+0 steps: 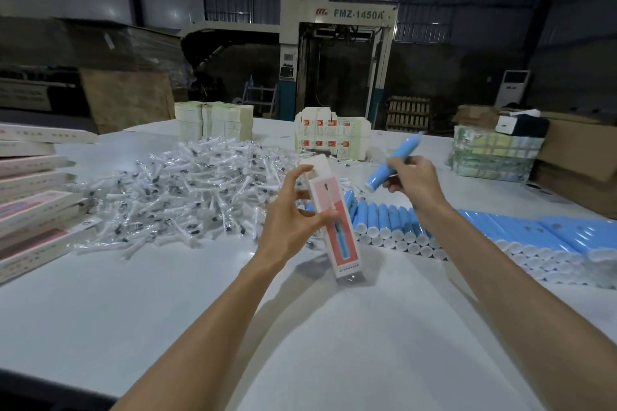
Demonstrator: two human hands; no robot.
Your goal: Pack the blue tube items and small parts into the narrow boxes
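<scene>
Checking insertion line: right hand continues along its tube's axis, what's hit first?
The blue tube likely meets the narrow box in the left hand, on its printed face below the opening; depth unclear.

machine point(347, 20) marked FMZ-1450A, rear centre | cardboard sheets point(127, 100) left | white floor unit point(512, 88), possibly air conditioner, right

A single wide-angle camera is sitting at head height, looking forward and down across the white table point(100, 327). Both forearms point(207, 320) are showing from the bottom edge, with the left hand point(287, 227) and right hand point(414, 180) appearing close, near mid-frame, and a tall machine point(357, 14) is standing far behind.
</scene>
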